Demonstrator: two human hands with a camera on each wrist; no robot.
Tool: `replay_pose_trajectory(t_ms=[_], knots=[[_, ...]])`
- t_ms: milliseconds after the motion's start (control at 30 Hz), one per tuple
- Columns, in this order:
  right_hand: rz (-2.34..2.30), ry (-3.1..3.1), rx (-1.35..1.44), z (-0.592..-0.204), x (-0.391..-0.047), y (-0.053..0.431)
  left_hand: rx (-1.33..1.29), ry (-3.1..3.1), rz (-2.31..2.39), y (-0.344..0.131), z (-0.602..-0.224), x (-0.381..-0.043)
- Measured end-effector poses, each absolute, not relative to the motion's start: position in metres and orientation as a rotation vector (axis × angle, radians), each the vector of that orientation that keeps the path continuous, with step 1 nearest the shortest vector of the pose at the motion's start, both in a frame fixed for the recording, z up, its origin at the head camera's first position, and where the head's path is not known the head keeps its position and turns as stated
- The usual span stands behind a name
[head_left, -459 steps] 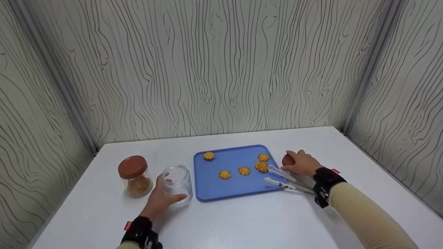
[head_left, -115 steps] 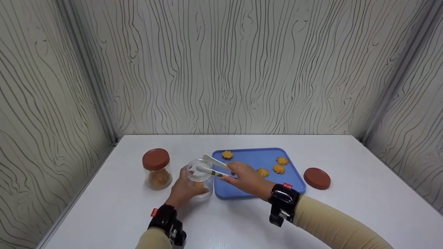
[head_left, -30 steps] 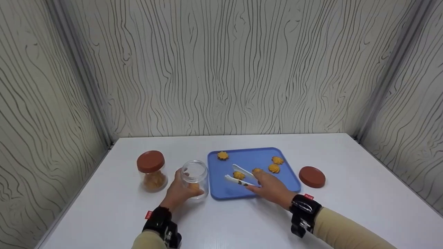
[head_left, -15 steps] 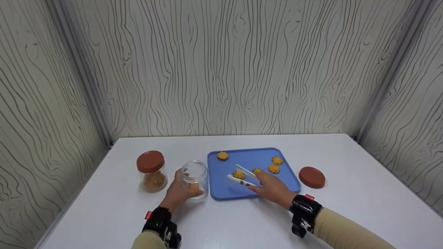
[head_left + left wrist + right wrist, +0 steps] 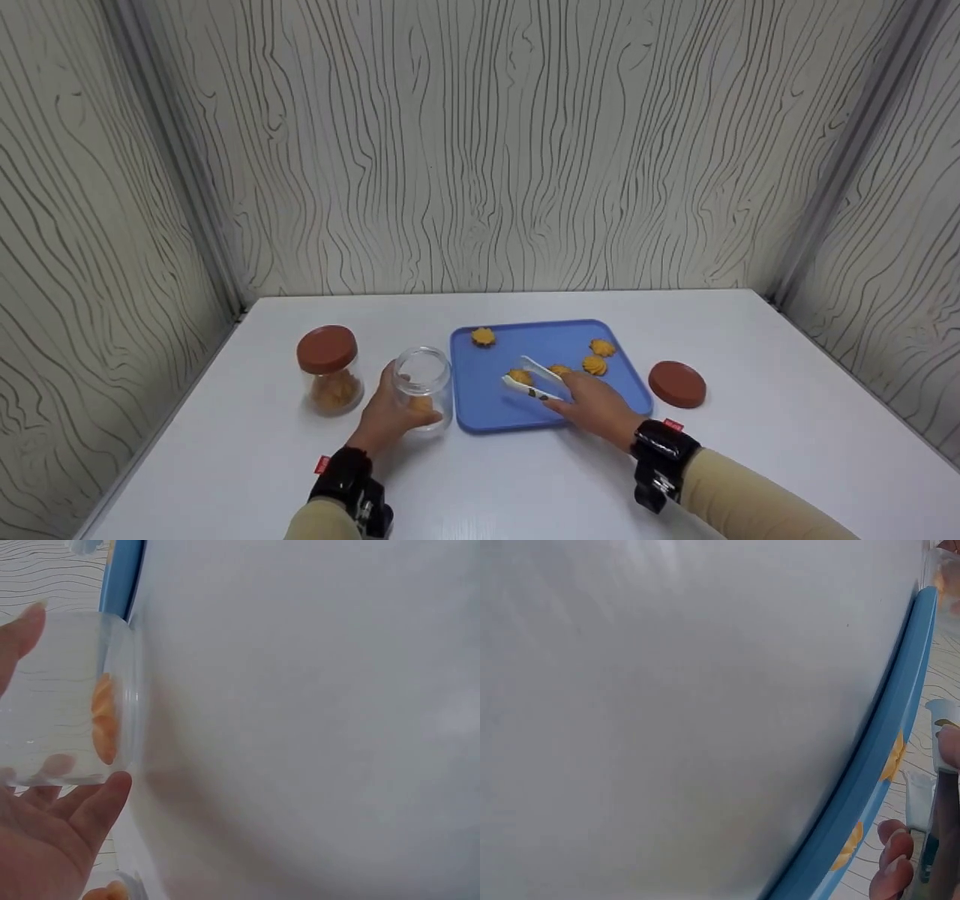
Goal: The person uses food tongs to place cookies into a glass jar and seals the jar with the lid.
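Observation:
My left hand [image 5: 386, 416] grips an uncapped clear jar [image 5: 424, 371] from its left side, beside the blue tray [image 5: 484, 420]. One piped cookie [image 5: 105, 720] lies at the jar's bottom in the left wrist view. With my right hand [image 5: 596, 405] I hold white-tipped tongs [image 5: 525, 388], low over the tray. Their two arms stand on either side of a golden piped cookie [image 5: 520, 376]. Another cookie [image 5: 559, 370] sits just right of it, partly hidden by the tongs and fingers. In the right wrist view the tong tips [image 5: 919, 795] are apart.
Several cookies stay on the tray: one [image 5: 484, 337] at the back left corner, others [image 5: 595, 365] at the right. A red-brown lid [image 5: 677, 384] lies right of the tray. Left of my left hand stands a capped jar [image 5: 331, 375] of cookies. Patterned panels enclose the table.
The lid was released right of the tray, and a cookie now lies in the formerly empty jar. The tongs moved from the jar to the tray; lately they shifted slightly right, narrowing around a cookie.

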State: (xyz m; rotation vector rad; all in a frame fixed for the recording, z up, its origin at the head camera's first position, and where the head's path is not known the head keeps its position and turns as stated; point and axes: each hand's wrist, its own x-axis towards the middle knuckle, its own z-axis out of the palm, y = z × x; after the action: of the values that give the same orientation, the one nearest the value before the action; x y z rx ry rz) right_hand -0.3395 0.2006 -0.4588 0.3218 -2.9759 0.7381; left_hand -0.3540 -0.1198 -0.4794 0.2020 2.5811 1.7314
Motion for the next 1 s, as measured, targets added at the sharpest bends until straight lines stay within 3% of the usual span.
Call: replay_pose_trajectory(t_ms=[1000], knots=[[0.601, -3.022, 0.235, -0.464, -0.35, 0.195, 0.191, 2.622, 1.672, -0.119, -0.479, -0.356]])
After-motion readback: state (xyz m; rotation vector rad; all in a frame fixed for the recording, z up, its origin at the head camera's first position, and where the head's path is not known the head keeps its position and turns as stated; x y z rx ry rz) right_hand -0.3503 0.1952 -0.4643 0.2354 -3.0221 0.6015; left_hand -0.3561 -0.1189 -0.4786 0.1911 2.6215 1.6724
